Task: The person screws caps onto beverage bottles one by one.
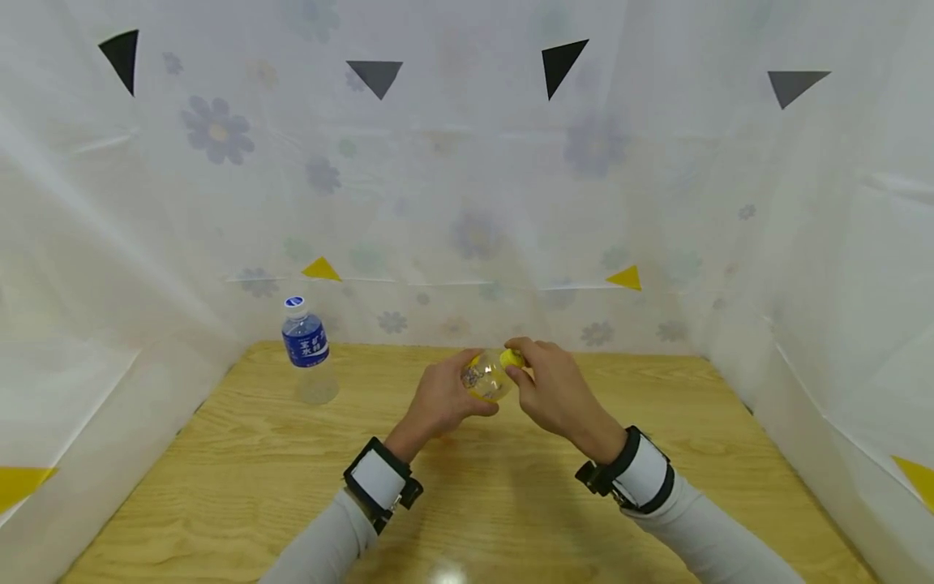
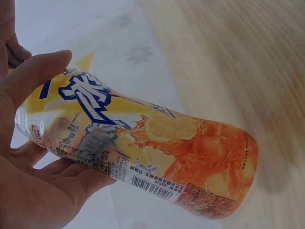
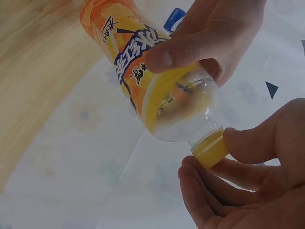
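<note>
A plastic drink bottle (image 1: pixel 485 378) with a yellow and orange lemon-tea label is held above the wooden table. My left hand (image 1: pixel 447 393) grips it around the body, the thumb across the label in the left wrist view. The bottle (image 2: pixel 176 148) lies tilted there, its orange base pointing away from the hand. At the neck, my right hand (image 1: pixel 552 388) pinches the yellow cap (image 3: pixel 209 149) between thumb and fingers. The cap sits on the neck, and the bottle's shoulder (image 3: pixel 183 114) is see-through.
A clear water bottle with a blue label (image 1: pixel 306 345) and white cap stands upright at the table's back left. Behind the wooden table (image 1: pixel 255 487) and along its sides hang whitish sheets (image 1: pixel 467 178) with flower prints and black, grey and yellow triangles.
</note>
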